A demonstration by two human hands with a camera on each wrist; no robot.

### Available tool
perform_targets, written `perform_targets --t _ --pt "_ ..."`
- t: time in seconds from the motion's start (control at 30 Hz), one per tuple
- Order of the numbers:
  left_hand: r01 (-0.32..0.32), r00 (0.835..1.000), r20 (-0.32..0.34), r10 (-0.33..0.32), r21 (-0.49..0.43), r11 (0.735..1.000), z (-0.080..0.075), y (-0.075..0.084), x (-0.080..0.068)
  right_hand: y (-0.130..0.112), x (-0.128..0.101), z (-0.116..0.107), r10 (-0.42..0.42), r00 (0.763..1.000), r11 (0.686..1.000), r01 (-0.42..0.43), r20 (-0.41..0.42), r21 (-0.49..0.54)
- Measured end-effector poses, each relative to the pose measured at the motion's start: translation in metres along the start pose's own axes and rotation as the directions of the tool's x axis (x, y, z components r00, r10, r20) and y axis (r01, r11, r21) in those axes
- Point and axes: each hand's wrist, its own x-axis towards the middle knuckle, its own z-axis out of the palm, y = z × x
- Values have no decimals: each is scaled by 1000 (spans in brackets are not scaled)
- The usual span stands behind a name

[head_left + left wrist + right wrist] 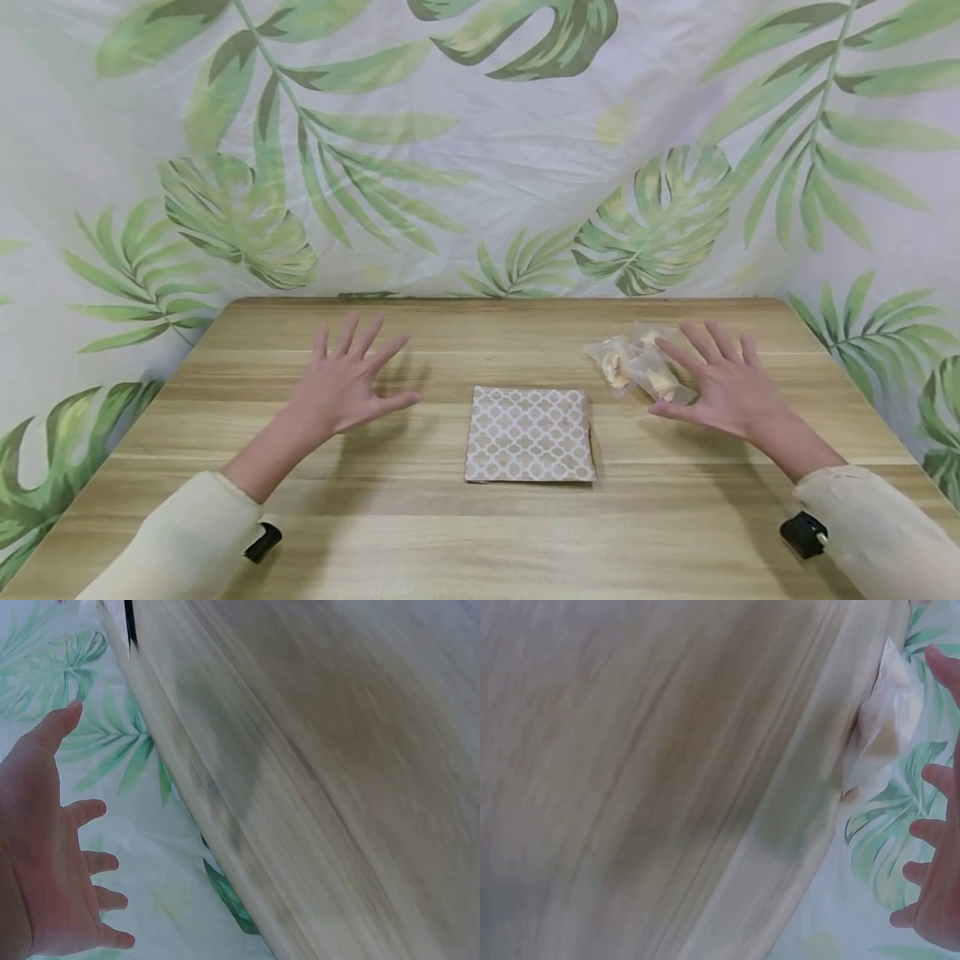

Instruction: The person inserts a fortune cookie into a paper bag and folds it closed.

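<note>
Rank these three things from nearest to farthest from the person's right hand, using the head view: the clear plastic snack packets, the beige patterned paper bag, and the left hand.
1. Clear plastic snack packets: just beside the right hand, by its fingers.
2. Beige patterned paper bag: flat at the table's centre, between both hands.
3. Left hand: spread open on the far left side.

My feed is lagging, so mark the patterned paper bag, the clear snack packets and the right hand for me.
patterned paper bag point(530, 434), head view, middle of its flat face.
clear snack packets point(628, 367), head view, middle of the pile.
right hand point(731, 385), head view, back of the hand.
</note>
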Motion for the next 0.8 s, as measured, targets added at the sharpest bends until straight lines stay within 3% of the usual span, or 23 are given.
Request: perform_targets --t 0.33,0.53,0.8 --pt "-60 998 0 60 -38 997 4 19 5 -21 6 -1 -50 999 994 50 -5 98" --pt "-82 997 10 83 -70 994 6 27 7 -33 8 -1 -70 997 992 67 21 105" --pt "-135 991 10 136 -100 986 9 41 10 -47 9 -2 -146 989 981 148 -25 122"
